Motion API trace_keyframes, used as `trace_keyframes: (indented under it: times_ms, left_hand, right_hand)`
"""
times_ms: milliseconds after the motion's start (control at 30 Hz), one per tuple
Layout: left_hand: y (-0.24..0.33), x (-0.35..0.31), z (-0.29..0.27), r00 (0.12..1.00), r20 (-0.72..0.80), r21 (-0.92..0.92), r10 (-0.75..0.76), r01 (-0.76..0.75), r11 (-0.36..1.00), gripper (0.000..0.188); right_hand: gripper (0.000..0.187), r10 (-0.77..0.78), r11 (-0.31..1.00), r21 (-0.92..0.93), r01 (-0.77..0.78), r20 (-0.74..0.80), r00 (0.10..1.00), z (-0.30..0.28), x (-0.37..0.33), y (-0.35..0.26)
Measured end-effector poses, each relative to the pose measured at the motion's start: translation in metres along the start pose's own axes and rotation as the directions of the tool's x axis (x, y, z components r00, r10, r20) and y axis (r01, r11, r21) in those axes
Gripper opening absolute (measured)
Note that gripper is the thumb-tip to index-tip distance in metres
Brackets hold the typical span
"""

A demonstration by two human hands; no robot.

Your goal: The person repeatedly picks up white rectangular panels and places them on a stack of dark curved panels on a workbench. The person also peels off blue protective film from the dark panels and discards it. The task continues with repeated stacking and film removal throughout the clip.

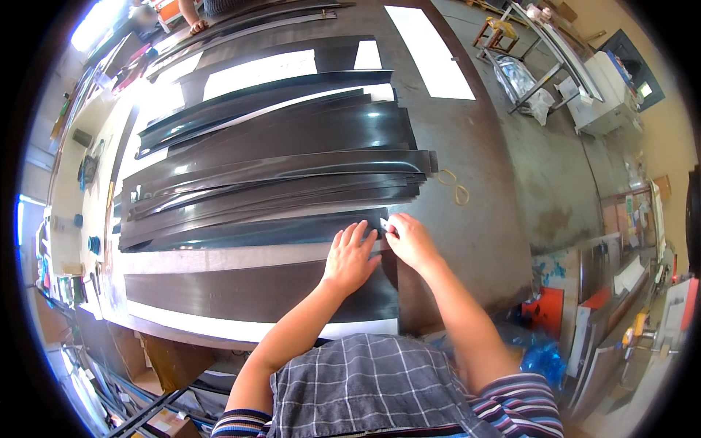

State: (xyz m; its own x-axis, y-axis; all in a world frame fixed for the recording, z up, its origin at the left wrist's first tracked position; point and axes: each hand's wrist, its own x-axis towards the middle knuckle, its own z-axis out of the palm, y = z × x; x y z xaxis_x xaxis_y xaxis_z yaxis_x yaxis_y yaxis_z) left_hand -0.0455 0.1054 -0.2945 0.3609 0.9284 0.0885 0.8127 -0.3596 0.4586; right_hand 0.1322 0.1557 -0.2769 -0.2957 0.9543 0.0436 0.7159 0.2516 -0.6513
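My left hand [350,255] lies with fingers spread on the right end of a dark, glossy flat strip [255,231]. Just beside it, my right hand [410,239] is closed on a small whitish piece [385,225] at that strip's right end. What kind of piece it is, I cannot make out. Nearer to me is another wide dark sheet [234,290], partly under my left forearm, with a white sheet [190,319] showing along its near edge. Beyond my hands, several long dark strips [285,164] overlap in a loose stack.
A yellowish rubber band [460,193] lies on the brown table [478,241] right of the stack. Farther off is a white panel [431,55]. Another person's hand [198,27] rests at the far edge. On the right stand a metal-framed table [544,58] and leaning boards [599,328].
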Motion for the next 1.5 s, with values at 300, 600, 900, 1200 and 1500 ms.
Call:
trace_keyframes:
  times_ms: [300, 600, 900, 1200, 1500]
  left_hand:
    - [0.001, 0.003, -0.002, 0.999, 0.016, -0.028, -0.049, 0.049, 0.998, 0.053]
    - [-0.001, 0.005, -0.002, 0.999, -0.010, -0.052, -0.052, 0.051, 0.997, 0.051]
    - [-0.004, 0.005, 0.001, 0.999, -0.037, 0.012, 0.000, 0.001, 1.000, 0.044]
    - [-0.006, 0.013, -0.013, 0.904, -0.146, -0.722, -0.403, 0.181, 0.668, 0.021]
    - [-0.016, 0.011, -0.011, 0.977, -0.005, -0.450, -0.214, 0.189, 0.873, 0.017]
  right_hand:
    - [0.005, -0.342, 0.887, -0.343, 0.309, -0.040, 0.939, 0.021, 0.025, -0.001]
    - [0.006, -0.485, 0.795, -0.434, 0.424, -0.034, 0.874, 0.016, 0.020, -0.005]
    - [0.004, -0.524, 0.792, -0.352, 0.499, 0.029, 0.851, 0.013, 0.008, -0.007]
    - [0.013, 0.402, 0.533, 0.807, -0.255, 0.024, 0.915, 0.022, 0.001, 0.004]
    - [0.013, 0.398, 0.441, 0.875, -0.200, 0.009, 0.917, 0.049, 0.024, 0.016]
